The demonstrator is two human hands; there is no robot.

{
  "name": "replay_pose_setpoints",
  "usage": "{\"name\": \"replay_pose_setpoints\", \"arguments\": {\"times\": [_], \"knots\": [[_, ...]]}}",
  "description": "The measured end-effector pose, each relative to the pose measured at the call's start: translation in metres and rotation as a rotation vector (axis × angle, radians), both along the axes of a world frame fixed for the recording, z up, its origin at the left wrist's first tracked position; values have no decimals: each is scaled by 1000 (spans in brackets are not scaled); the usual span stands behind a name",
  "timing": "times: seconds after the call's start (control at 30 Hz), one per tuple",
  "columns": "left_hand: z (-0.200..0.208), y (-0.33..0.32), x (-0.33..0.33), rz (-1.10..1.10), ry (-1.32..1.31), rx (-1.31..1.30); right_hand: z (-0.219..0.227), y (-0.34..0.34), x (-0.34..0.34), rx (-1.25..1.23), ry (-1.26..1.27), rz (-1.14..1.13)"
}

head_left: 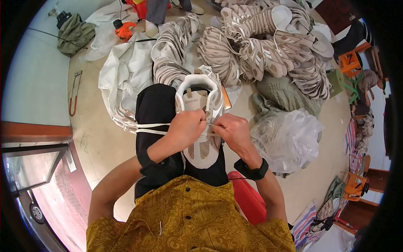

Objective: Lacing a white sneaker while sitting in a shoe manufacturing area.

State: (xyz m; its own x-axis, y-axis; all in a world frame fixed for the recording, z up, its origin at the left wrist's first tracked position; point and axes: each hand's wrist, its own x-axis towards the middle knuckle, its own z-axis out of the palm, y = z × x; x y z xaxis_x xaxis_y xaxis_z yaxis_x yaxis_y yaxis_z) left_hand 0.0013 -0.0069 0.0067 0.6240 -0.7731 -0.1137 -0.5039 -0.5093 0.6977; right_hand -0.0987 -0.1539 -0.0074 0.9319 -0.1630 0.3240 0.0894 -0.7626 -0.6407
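A white and beige sneaker upper (202,156) lies across my black-trousered lap, its toe pointing toward me and its collar opening away. My left hand (187,128) is closed over the near-left side of its lacing area. White laces (153,125) stretch out leftward from beneath that hand across my thigh. From the other side my right hand (232,129) pinches a white lace between thumb and fingers at the eyelets. Both hands are close together, only a small gap apart. The fingertips of my left hand are partly hidden by its own back.
Stacked beige shoe uppers (260,50) cover the floor ahead. White sheeting (126,67) lies front left, and a clear plastic bag (287,140) sits to the right beside a green sack (289,94). A red seat (247,199) shows under me. Another person (369,82) sits far right.
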Motion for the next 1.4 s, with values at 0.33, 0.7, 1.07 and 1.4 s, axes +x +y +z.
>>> {"name": "replay_pose_setpoints", "arguments": {"times": [0.33, 0.7, 1.07, 1.4], "knots": [[11, -9, -9, 20, -84, -81, 13, 6, 12, -501, -106, 58], [5, 1, 1, 36, 123, -80, -11, -8, 10, -45, 79, 47], [21, -12, 11, -90, 316, 90, 4, -11, 14, -82, -211, 63], [-4, -4, 6, -191, -42, -63, 8, -8, 18, -297, -30, 157]]}}
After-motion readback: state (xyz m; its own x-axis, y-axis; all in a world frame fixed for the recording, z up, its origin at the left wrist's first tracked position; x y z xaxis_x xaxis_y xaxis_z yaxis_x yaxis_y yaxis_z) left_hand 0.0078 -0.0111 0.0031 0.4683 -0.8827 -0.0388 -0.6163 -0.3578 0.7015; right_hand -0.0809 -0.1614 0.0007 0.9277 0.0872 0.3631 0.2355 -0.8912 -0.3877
